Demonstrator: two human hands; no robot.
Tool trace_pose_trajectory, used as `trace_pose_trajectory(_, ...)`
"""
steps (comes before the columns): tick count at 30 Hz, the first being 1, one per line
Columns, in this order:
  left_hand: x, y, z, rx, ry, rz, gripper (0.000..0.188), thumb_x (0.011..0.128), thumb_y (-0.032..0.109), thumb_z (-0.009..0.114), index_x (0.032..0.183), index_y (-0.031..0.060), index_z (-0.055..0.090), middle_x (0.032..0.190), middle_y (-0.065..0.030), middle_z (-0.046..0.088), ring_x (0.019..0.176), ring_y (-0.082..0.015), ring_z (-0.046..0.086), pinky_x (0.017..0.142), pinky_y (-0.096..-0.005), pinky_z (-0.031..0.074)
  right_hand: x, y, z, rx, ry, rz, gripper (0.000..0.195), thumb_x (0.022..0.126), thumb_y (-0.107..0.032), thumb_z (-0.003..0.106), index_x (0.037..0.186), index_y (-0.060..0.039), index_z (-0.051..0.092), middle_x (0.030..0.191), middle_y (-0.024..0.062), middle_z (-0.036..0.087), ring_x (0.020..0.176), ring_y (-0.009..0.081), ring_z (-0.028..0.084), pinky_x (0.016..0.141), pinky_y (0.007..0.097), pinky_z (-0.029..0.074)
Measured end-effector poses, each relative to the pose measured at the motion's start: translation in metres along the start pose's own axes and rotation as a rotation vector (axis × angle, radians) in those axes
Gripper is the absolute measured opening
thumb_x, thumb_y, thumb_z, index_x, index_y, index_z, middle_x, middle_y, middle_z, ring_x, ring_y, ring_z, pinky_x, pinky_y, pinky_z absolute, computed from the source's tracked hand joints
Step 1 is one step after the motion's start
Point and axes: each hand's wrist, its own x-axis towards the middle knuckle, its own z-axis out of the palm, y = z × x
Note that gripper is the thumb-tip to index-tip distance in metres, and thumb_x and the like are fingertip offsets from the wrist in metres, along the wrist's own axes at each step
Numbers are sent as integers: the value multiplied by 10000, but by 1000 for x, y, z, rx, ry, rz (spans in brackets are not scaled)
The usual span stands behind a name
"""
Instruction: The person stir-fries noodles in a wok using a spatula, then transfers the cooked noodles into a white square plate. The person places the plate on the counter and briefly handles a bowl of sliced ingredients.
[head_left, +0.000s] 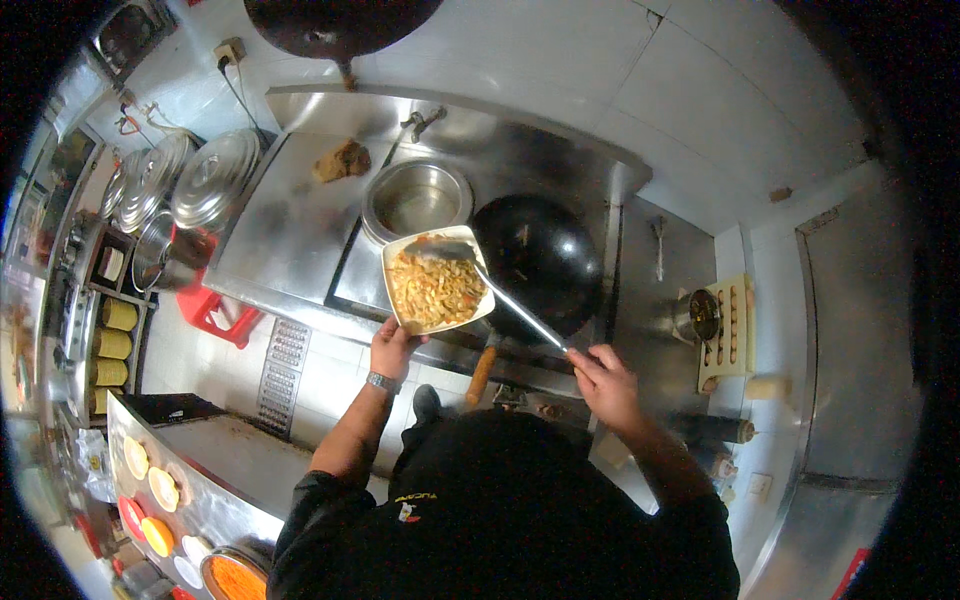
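Note:
My left hand (394, 349) grips the near edge of a pale square bowl (490, 301) filled with cooked, shredded food (436, 289) that looks like noodles. My right hand (607, 386) is closed on the long metal handle of a ladle or cooking spatula (525, 313); its head lies over the food at the bowl's far side. The bowl is above the stove's front part, between a metal pot (417, 201) and a black wok (536, 262). The wok's wooden handle (481, 375) points towards me, and the wok looks nearly empty.
A brown cloth or sponge (342, 160) lies on the steel stove top (289, 202), near a tap (422, 124). Right stand a small pot (699, 315) and an egg tray (739, 330). Left are metal lids (217, 178), a red stool (225, 321) and a counter with bowls (163, 487).

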Motion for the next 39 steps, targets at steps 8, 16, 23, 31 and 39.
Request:
trace_pose_trajectory(8,-3,7,-31,51,5,-15,296,905,58,430,1179,-36,493,1014,-121,611,815,-198,619,682,-303,546,27,-25,15,98,1,-11,306,774,-63,655,1077,-99,632,919,88,548,778,236,580,654,310,472)
trace_pose_trajectory(16,5,13,-57,31,-57,-9,314,908,79,474,1204,-22,497,1061,-109,608,912,-195,612,723,-303,544,31,-32,30,138,10,-26,302,773,-54,644,1072,-97,634,909,99,551,793,252,583,663,320,473)
trace_pose_trajectory(23,2,30,-74,41,-27,-33,297,902,44,408,1175,-37,492,1032,-134,607,839,-201,621,700,-300,552,36,-67,34,120,-41,-8,308,759,-38,653,1065,-67,631,901,112,557,789,250,583,662,308,471)
trace_pose_trajectory(31,1,45,-117,-72,11,-132,289,874,47,451,1146,-26,518,1000,-120,620,836,-187,619,685,-271,549,21,-101,42,501,-45,107,378,788,-46,642,1158,-28,566,927,80,588,822,206,587,740,304,464)
trace_pose_trajectory(39,23,36,-191,-95,105,-77,220,871,50,473,1061,-38,538,966,-128,623,809,-199,625,698,-292,545,8,-128,33,1258,-287,581,450,822,-38,572,1252,-6,447,797,58,544,593,102,496,500,241,413)
